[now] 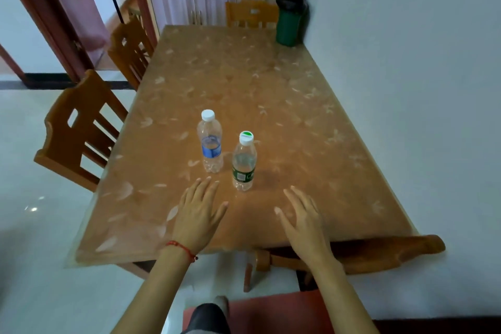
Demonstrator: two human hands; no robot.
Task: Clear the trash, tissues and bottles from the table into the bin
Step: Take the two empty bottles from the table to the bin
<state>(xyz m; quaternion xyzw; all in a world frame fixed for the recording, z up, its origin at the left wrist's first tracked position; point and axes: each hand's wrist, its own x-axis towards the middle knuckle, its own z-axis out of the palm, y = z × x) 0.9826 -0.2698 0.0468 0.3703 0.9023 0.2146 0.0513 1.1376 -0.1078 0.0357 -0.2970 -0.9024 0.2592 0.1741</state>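
Observation:
Two clear plastic bottles stand upright on the brown table. The blue-label bottle has a white cap; the green-label bottle stands just right of it and nearer to me. My left hand hovers flat with fingers spread, just below the blue-label bottle and apart from it. My right hand is also open, to the lower right of the green-label bottle, holding nothing. A green bin with a black liner stands at the table's far right corner by the wall.
Wooden chairs stand along the left side, one at the far end, and one is tucked under the near right edge. A white wall runs along the table's right. A cabinet is behind.

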